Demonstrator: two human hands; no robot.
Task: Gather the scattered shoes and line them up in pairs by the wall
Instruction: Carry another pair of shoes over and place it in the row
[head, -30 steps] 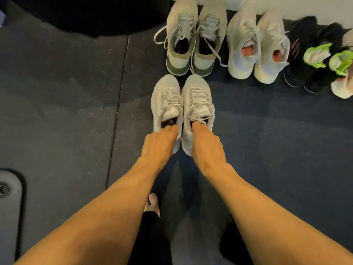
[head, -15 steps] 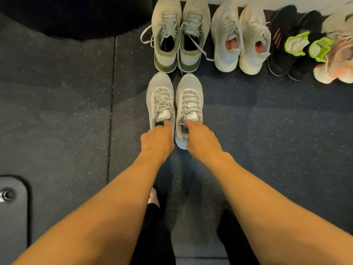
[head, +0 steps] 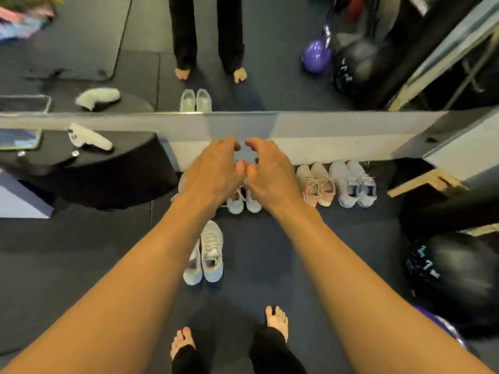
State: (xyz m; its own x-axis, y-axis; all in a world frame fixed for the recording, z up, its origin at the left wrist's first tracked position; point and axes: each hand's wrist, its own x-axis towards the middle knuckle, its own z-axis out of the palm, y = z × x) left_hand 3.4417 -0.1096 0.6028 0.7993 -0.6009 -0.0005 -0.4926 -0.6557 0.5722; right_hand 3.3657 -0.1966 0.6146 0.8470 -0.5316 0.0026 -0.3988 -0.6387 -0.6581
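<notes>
- Down at 6 o'clock, bare feet (head: pixel 276 319) are planted: the person was crouched a second ago and is now standing.
- Just ahead, the pale sneaker pair (head: pixel 209 255) has been let go. It sits side by side, well short of the wall (head: pixel 337 147).
- Up at 12 o'clock, left hand (head: pixel 216 171) and right hand (head: pixel 270 174) float loosely curled, both holding nothing.
- At 1 o'clock, the pink pair (head: pixel 316 184) and grey pair (head: pixel 352 184) are lined up. There are probably more behind the hands.
- I reckon that front pair needs a wall spot.

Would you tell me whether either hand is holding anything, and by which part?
Nothing is held: the left hand and right hand hover loosely curled and empty, while the pale grey lace-up sneakers lie below them on the dark floor.
</notes>
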